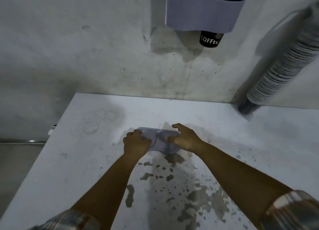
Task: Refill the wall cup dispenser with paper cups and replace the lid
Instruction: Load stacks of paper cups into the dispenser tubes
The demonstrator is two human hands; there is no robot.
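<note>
At the centre of the frame, both hands are meeting on the translucent pale-blue plastic lid (pixel 159 140), which is lying flat on the stained white table (pixel 89 157). The left hand (pixel 136 142) is curling closed over its left edge; the right hand (pixel 185 140) is spreading wide across its right side. The grey wall dispenser (pixel 202 13) is hanging at upper centre, a black paper cup (pixel 209 39) poking out below, and the sleeve of stacked paper cups (pixel 283 70) is leaning at upper right. The thin, flat lid could slip while being pried up.
</note>
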